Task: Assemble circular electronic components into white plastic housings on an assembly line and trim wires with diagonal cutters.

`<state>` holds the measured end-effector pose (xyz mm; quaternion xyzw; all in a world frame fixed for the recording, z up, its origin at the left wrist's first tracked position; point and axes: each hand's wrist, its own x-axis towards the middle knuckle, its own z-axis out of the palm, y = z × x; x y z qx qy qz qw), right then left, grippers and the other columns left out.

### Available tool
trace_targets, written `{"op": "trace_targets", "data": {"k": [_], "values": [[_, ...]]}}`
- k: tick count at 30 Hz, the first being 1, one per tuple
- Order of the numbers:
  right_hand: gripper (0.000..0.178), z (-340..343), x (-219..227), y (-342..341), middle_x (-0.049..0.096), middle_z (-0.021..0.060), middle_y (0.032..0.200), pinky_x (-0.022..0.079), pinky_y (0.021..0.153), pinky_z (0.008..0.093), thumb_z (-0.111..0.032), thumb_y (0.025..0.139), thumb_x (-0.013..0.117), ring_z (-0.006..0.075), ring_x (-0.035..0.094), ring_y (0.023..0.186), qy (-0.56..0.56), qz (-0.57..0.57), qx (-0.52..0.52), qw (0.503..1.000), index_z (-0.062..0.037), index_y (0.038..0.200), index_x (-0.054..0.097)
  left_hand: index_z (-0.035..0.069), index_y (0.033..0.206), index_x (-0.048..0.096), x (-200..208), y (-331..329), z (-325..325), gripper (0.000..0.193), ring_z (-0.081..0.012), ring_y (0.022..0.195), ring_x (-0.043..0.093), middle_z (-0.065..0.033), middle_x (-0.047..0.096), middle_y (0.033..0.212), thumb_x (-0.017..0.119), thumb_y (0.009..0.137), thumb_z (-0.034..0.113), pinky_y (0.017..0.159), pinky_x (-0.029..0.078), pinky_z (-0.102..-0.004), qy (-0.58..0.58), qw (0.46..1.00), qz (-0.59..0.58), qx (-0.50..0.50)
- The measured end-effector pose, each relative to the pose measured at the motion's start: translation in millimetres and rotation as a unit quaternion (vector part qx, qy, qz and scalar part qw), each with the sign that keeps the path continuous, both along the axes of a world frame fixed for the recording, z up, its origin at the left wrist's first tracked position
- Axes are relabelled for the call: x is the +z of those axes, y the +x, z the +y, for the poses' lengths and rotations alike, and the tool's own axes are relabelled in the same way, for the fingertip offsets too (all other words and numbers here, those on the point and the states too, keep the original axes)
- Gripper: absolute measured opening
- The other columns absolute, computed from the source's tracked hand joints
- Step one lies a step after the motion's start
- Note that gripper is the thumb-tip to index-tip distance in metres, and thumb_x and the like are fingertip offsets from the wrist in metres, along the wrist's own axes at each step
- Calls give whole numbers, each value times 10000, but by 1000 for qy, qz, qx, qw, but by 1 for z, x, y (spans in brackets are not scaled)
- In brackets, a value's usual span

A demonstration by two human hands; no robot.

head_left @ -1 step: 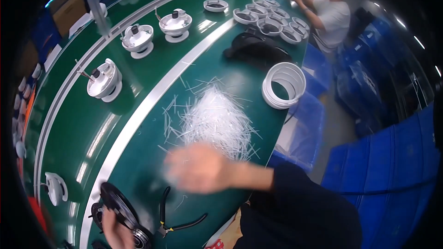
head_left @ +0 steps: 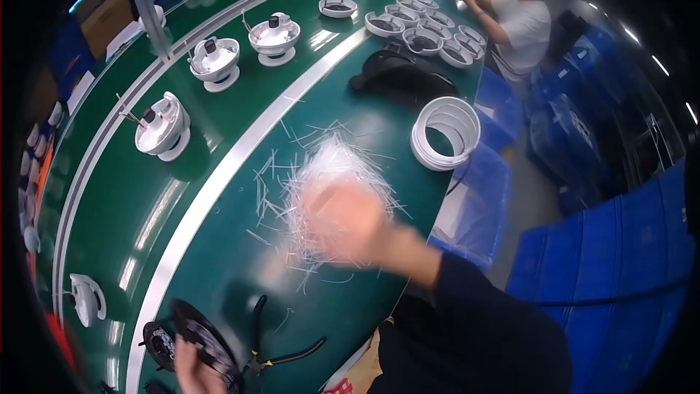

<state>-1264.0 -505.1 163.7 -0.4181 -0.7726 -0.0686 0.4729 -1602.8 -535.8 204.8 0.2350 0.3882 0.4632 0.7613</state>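
Near the front left edge, my left hand [head_left: 195, 371] is closed on the rim of a black round plastic housing [head_left: 204, 335], which is tilted up on its edge. A second black ring-shaped part [head_left: 159, 346] lies right beside it. My right hand [head_left: 344, 220] is over the near side of a loose pile of thin white strips [head_left: 332, 153] that look like cable ties. Motion smears its fingers, so whether it grips any strips is unclear. Between my hands lie cutting pliers [head_left: 257, 361] with black handles spread apart, jaws toward the housing.
Nested white rings [head_left: 446, 135] stand at the bench's right edge. Behind them are a black part [head_left: 401, 76] and several white round shells [head_left: 423, 40]. White camera-like housings [head_left: 162, 128] sit on the green conveyor to the left. A co-worker [head_left: 521, 29] works at the far right.
My right hand has moved away from me and to the right, onto the white strips. The black housing in my left hand has tilted slightly and shifted a little.
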Motion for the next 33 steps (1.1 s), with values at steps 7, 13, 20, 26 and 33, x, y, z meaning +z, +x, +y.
{"op": "trace_targets", "data": {"k": [7, 13, 20, 26, 33], "values": [[179, -7, 41, 214, 588, 191, 911, 482, 721, 435, -127, 700, 604, 352, 582, 851, -279, -185, -594, 732, -27, 848, 612, -37, 1259, 316, -62, 27, -42, 461, -229, 1008, 516, -140, 496, 1139, 453, 829, 54, 887, 423, -347, -60, 998, -15, -5], [154, -13, 53, 203, 596, 189, 768, 448, 620, 450, -129, 747, 501, 367, 580, 747, -253, -213, -593, 734, -43, 794, 620, -39, 1170, 401, -65, -4, -18, 351, -199, 949, 548, -126, 538, 1069, 466, 836, 49, 886, 408, -331, -3, 1000, 22, -9], [191, 32, 97, 121, 601, 129, 953, 456, 726, 321, 42, 752, 533, 278, 585, 858, -33, -147, -300, 942, 10, 924, 610, -38, 1145, 394, -82, -47, -23, 300, -219, 1011, 535, -138, 530, 1085, 425, 853, 26, 904, 408, -351, -3, 990, -27, 141], [264, 71, 112, -58, 597, 163, 926, 461, 754, 316, 127, 663, 552, 297, 591, 854, 51, -170, 44, 983, 44, 909, 596, -4, 1167, 401, -77, -77, -32, 296, -210, 1063, 501, -112, 508, 1133, 400, 877, 56, 913, 410, -352, 54, 944, 41, 324], [259, 75, 104, -164, 600, 153, 887, 471, 723, 324, 138, 619, 562, 292, 595, 807, 49, -85, 197, 976, 43, 858, 596, -1, 1254, 360, -99, -56, 45, 424, -134, 1047, 463, -71, 505, 1133, 477, 852, 68, 914, 354, -256, 113, 942, 97, 301]]}}
